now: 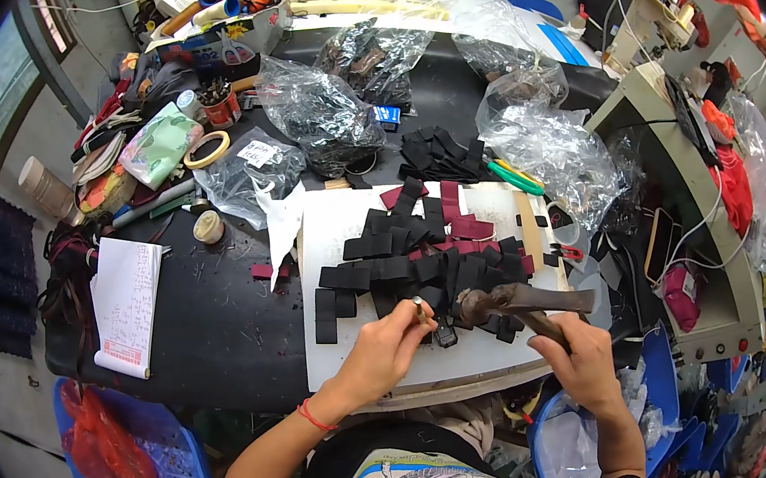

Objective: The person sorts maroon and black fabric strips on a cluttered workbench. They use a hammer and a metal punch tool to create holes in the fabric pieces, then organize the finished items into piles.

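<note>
My left hand [384, 350] is closed around a short metal rod like a hand punch [420, 310], held upright over the near edge of a pile of black strap pieces [382, 270]. In my right hand [583, 358] is the handle of a hammer, its dark, worn head [527, 298] raised just to the right of the punch and apart from it. Maroon strap pieces [470, 227] lie among the black ones. All of these rest on a white board [331, 363]. A small black piece [447, 334] sits beneath the punch; its contact with the tip is hidden.
Clear plastic bags [317, 119] and a heap of black straps [439, 152] lie beyond the board. To the left are a notepad [128, 301], a small jar [209, 227] and a tape roll [207, 149]. Green-handled scissors [516, 177] lie at the board's far right. Blue chairs [177, 461] flank me.
</note>
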{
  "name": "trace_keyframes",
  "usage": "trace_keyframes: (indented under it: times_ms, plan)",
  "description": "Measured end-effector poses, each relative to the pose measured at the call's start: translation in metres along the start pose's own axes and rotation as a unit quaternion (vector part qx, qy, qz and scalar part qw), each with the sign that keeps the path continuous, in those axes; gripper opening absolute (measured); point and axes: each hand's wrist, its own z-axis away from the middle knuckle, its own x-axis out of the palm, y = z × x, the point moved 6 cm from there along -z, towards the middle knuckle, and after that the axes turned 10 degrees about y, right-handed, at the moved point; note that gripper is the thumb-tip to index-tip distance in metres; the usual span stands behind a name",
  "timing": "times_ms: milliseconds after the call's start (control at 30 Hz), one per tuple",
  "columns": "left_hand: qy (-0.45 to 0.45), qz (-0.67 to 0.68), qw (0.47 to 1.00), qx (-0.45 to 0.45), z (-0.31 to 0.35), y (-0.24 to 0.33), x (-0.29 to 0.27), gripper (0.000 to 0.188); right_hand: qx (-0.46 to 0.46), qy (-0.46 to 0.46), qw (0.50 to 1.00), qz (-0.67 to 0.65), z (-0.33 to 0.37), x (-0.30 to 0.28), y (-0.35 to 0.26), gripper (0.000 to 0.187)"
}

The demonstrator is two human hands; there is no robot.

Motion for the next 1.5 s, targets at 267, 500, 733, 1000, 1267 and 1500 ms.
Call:
trace_keyframes:
  times_ms: [267, 500, 733, 1000, 1267, 1500]
  plan:
    - [-0.025, -0.108, 0.987, 0.119, 0.003, 0.016, 0.007, 0.018, -0.145, -0.076, 0.986, 0.033, -0.019, 0.004, -0.039, 0.024]
    - [0.141, 0.214, 0.96, -0.112, -0.004, -0.013, -0.034, 0.014, -0.089, -0.057, 0.993, 0.056, -0.019, 0.018, -0.024, 0.031]
    - [0.179, 0.224, 0.949, -0.132, 0.02, -0.024, -0.06, 0.019, -0.092, -0.175, 0.979, 0.045, -0.008, 0.067, -0.031, 0.035]
    - [0.131, 0.163, 0.965, -0.158, 0.016, -0.032, -0.054, 0.016, -0.097, -0.2, 0.974, 0.052, -0.013, 0.074, -0.036, 0.036]
    - [0.118, -0.009, 0.991, -0.055, 0.015, -0.019, -0.054, 0.011, -0.081, -0.205, 0.975, 0.035, -0.018, 0.071, -0.033, 0.032]
    - [0.083, -0.184, 0.973, 0.111, 0.019, 0.005, -0.039, 0.024, -0.046, -0.006, 0.989, -0.14, -0.049, 0.01, -0.05, 0.014]
